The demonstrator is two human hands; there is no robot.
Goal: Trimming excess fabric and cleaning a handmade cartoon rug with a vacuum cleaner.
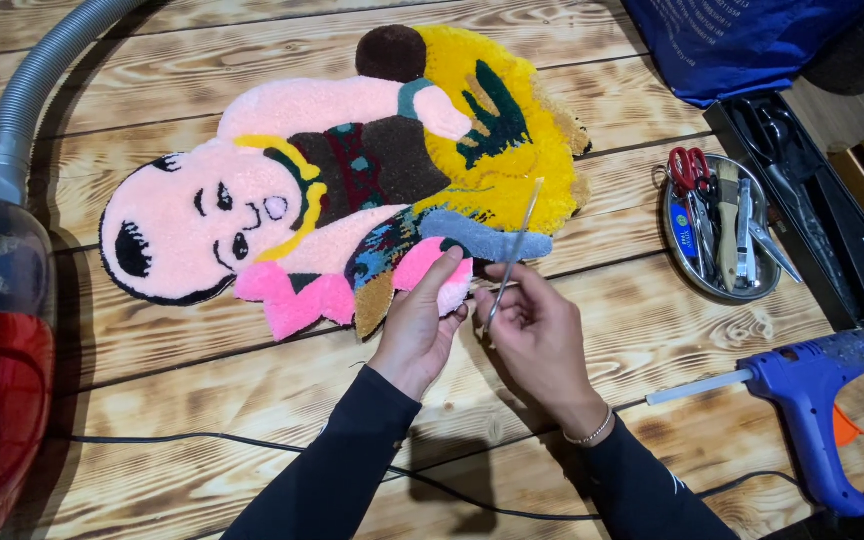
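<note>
My left hand (420, 318) presses flat on the pink lower edge of the tufted figure rug (352, 180) lying on the wooden counter (202, 400), while my right hand (537, 330) pinches slim metal scissors (512, 250) just beside it.

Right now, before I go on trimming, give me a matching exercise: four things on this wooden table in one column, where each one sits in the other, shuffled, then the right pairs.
Things:
1. blue plastic glue gun
2. red-handled scissors
3. grey ribbed vacuum hose
4. thin metal tool

Places:
A. top left corner, running down to a red canister
B. in the right hand, raised over the tufted figure rug
C. bottom right, on bare wood
D. in the oval metal tray

Pairs: 1-C, 2-D, 3-A, 4-B
</note>
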